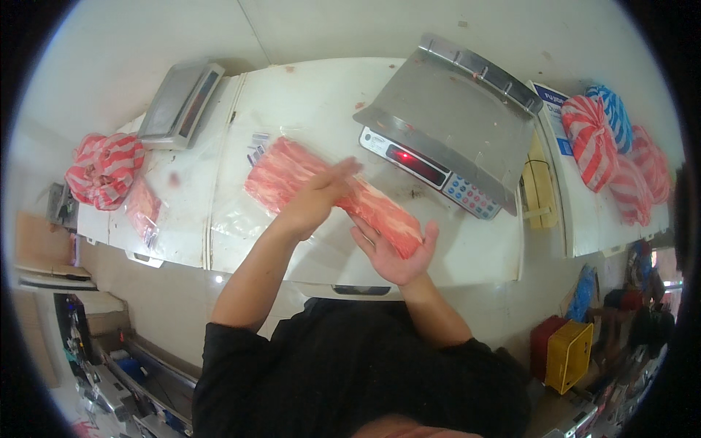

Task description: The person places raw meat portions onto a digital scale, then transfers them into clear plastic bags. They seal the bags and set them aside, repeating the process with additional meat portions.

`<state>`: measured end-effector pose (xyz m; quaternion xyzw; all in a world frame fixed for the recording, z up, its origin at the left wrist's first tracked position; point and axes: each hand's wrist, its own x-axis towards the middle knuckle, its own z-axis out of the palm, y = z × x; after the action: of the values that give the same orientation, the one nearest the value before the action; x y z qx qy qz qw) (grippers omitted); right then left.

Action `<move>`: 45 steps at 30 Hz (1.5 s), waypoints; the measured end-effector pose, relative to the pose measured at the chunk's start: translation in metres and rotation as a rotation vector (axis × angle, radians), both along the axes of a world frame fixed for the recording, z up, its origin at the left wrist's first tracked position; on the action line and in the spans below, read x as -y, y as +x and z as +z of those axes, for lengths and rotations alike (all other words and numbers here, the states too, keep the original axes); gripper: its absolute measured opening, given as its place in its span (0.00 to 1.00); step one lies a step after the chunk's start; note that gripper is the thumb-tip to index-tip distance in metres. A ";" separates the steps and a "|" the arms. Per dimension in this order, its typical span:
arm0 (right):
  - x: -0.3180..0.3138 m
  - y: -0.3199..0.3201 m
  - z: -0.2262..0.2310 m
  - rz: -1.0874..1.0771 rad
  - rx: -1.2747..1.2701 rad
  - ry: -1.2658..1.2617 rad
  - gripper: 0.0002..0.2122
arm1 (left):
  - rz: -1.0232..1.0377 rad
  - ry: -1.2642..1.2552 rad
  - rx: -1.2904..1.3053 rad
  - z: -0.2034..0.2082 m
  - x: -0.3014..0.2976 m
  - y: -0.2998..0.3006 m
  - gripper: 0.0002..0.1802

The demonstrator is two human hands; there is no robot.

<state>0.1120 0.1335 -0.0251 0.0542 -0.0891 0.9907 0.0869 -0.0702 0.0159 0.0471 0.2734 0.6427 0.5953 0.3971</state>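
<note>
Now both hands, left hand (pixel 315 196) and right hand (pixel 394 252), flatten sliced meat (pixel 292 171) beside the scale (pixel 445 124).

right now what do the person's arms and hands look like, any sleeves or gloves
Both hands are bare: no gloves, rings or watch show on the left hand or the right hand. The forearms are uncovered too. Black sleeves of a dark top end near the elbows.

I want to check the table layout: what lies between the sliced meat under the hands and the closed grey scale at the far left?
In the head view, only white table and clear plastic wrap lie between the meat and the grey scale.
</note>
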 end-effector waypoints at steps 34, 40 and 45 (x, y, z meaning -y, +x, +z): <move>0.071 -0.217 0.001 -0.112 0.057 0.328 0.28 | -0.057 0.157 -1.220 -0.030 0.047 0.000 0.11; 0.083 -0.251 -0.008 0.072 0.090 -0.005 0.32 | -0.068 0.181 -1.074 -0.039 0.050 -0.017 0.09; 0.087 -0.259 0.001 0.068 0.092 0.135 0.34 | -0.122 0.163 -1.011 -0.047 0.051 -0.027 0.12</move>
<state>-0.1471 0.0468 -0.0243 0.0173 -0.1576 0.9863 0.0454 -0.0975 -0.0352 -0.0003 0.5942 0.6888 0.4126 0.0483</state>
